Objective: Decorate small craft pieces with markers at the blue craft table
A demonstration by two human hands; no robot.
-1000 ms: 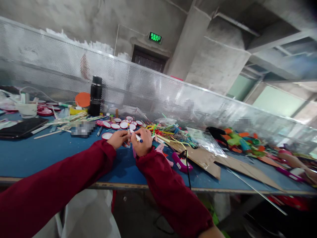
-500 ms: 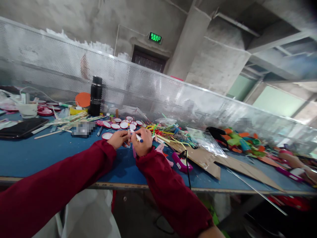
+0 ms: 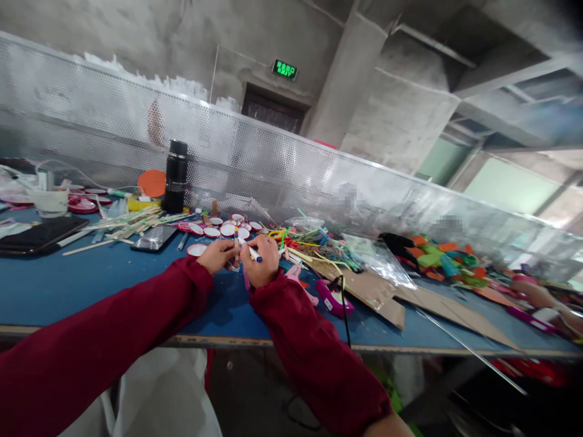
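At far left, white cup [image 3: 50,203] with bits in it, dark flat slab [image 3: 43,237] just beside it. Then loose thin sticks [image 3: 132,226], orange disc [image 3: 152,182], dark flat packet [image 3: 155,238], black bottle [image 3: 175,179] upright near the mesh panel [image 3: 273,170]. All on blue table [image 3: 113,291].

Left hand [image 3: 217,255]: fingertips pinched on a small slim piece [image 3: 236,238], held roughly upright mid-view, red-rimmed discs [image 3: 228,229] behind it. Piece detail too small to read. Right hand [image 3: 261,263]: fingers wrapped round a white pen [image 3: 252,251], blue end angled out to the right, other end toward the piece; contact can't be told.

To do it well: firm pinch close to the working spot, hands braced against each other, light pen pressure. Something that slim would probably twist if pushed hard.

Right of that: pink piece [image 3: 294,274], tangled strands [image 3: 325,246], purple holder [image 3: 334,298], cardboard [image 3: 364,288], clear bag [image 3: 380,260]. Far right, orange-green pile [image 3: 444,258], then a co-worker's arm [image 3: 542,298].
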